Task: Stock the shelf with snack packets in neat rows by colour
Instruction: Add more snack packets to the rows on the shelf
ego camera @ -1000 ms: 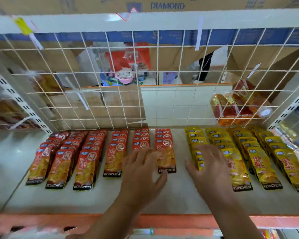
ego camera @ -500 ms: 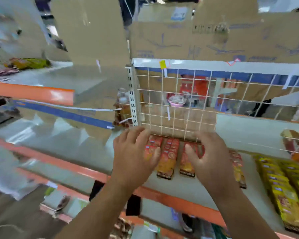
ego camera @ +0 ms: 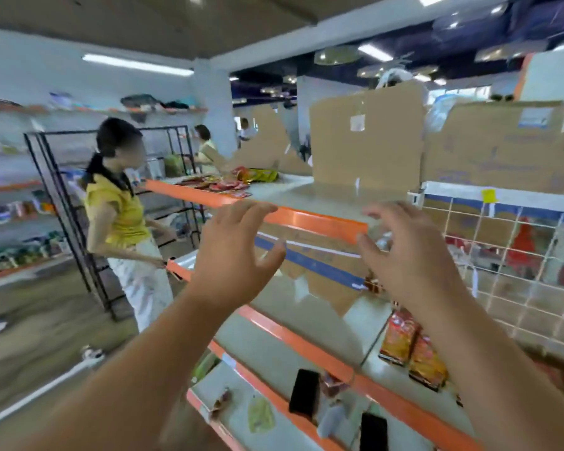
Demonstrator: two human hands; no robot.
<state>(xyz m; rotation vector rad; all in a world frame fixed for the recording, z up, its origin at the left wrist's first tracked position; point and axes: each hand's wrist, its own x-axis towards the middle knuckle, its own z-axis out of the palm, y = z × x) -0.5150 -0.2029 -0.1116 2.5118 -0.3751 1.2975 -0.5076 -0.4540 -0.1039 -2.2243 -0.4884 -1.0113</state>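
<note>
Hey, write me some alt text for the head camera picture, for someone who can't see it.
The left hand and right hand hover open and empty in front of an orange-edged shelf. Red packets lie one level down at the right. A person in a yellow top stands at the left.

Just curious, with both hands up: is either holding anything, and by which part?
Nothing is held. The left hand and right hand hover empty, fingers loosely spread.

Orange-edged shelf (ego camera: 293, 338); red-and-orange packets (ego camera: 401, 336) on it; white grid (ego camera: 518, 255) behind; brown cardboard (ego camera: 365, 141) above; black phones (ego camera: 303, 392) below; yellow shirt (ego camera: 118, 209) left of shelf.
</note>
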